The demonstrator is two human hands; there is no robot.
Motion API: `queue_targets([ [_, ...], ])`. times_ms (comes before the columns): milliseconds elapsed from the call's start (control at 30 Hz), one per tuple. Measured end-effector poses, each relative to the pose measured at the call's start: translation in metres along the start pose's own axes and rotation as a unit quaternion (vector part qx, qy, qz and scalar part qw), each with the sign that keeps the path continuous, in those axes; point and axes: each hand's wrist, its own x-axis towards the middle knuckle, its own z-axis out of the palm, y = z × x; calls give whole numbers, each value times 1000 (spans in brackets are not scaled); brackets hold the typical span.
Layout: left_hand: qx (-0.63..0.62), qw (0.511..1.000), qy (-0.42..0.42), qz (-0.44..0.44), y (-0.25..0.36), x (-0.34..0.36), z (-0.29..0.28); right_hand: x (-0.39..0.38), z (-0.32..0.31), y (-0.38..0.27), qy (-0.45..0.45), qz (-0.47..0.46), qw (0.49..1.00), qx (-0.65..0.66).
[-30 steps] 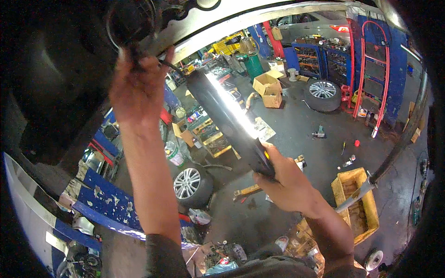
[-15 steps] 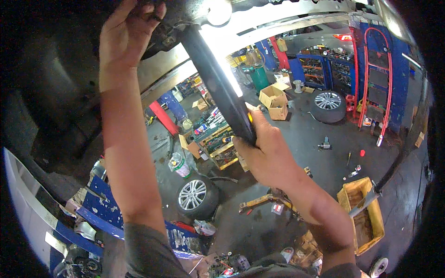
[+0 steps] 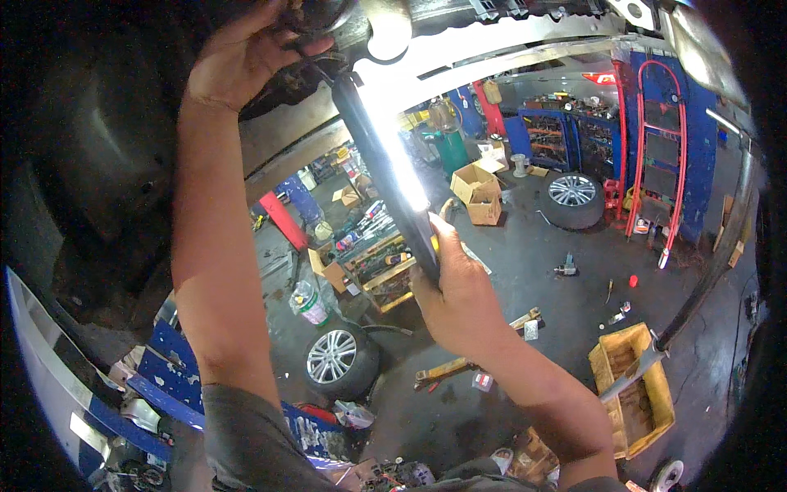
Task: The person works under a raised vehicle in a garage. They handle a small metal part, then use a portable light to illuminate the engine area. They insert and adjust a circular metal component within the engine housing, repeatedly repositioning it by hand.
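Observation:
My left hand (image 3: 238, 66) is raised to the dark underside of a vehicle (image 3: 106, 156) at upper left, its fingers curled at a dark part I cannot make out, partly out of view. My right hand (image 3: 455, 303) grips the lower end of a long black work light (image 3: 377, 148), whose lit white strip faces right. The light's top reaches near the left fingers and a thin dark cord. Above it are a bright round metal part (image 3: 385, 33) and a pale wavy-edged beam.
Below are wheels (image 3: 332, 361) (image 3: 571, 205), cardboard boxes (image 3: 484, 205), a cluttered cart (image 3: 381, 279), a yellow bin (image 3: 623, 385) and a pole (image 3: 705, 271). Blue tool cabinets (image 3: 549, 139), a red hand truck (image 3: 656, 164) and a parked car (image 3: 598, 78) stand farther back.
Both hands and the work light rose from their earliest position; the light then dipped slightly over the last half second. The left fingers shifted a little right along the underside.

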Motion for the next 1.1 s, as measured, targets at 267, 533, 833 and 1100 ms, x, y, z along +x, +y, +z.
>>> queue_targets([
  [267, 127, 985, 86, -78, 18, 16, 11, 3, -5, 8, -26, 20, 999, -36],
  [533, 114, 987, 92, -60, 22, 5, 22, 11, 0, 9, -32, 3, 999, -34],
  [833, 147, 961, 228, -46, 17, -5, 28, 20, -13, 31, 57, -28, 986, -156],
  [1100, -12, 981, 185, 60, 6, -25, -9, 11, -25, 47, 4, -7, 981, -193],
])
